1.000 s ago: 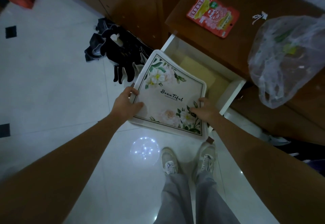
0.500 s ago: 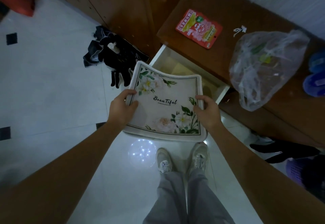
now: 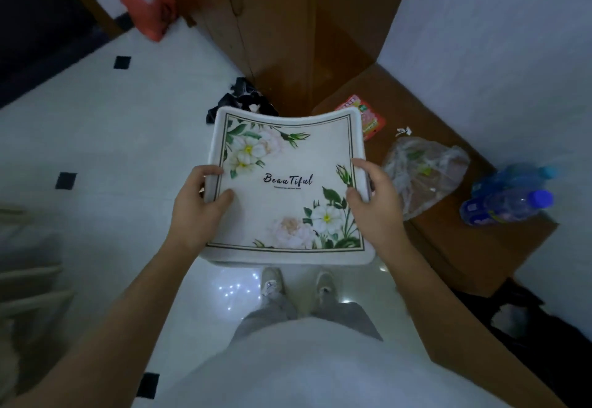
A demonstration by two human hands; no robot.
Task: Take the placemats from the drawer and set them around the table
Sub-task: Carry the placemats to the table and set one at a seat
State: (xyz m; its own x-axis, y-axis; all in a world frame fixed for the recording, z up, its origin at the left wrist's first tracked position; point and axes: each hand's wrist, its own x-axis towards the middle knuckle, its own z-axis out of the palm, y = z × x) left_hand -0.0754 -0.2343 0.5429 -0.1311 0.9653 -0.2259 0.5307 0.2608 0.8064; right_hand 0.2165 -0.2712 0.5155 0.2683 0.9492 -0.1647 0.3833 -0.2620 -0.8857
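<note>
Head view: placemat point(image 3: 288, 190), floral with a printed word, hangs in the air over the white floor point(image 3: 112, 151), above the person's shoes and just left of the low brown desk point(image 3: 448, 247). Left hand point(image 3: 198, 202) grips its left edge, thumb on top and fingers curled round the rim. Right hand point(image 3: 374, 206) grips the right edge, thumb over and fingers under. Pinching both sides keeps the soft mat from folding, though it sags in the middle (its near edge looks thick, so it may be a stack; I cannot tell). No drawer shows. On the desk lie a red packet point(image 3: 368, 116), a clear bag point(image 3: 423, 170) and blue bottles point(image 3: 506, 199). By my judgement the mat is out, and carrying it to the table comes next.
</note>
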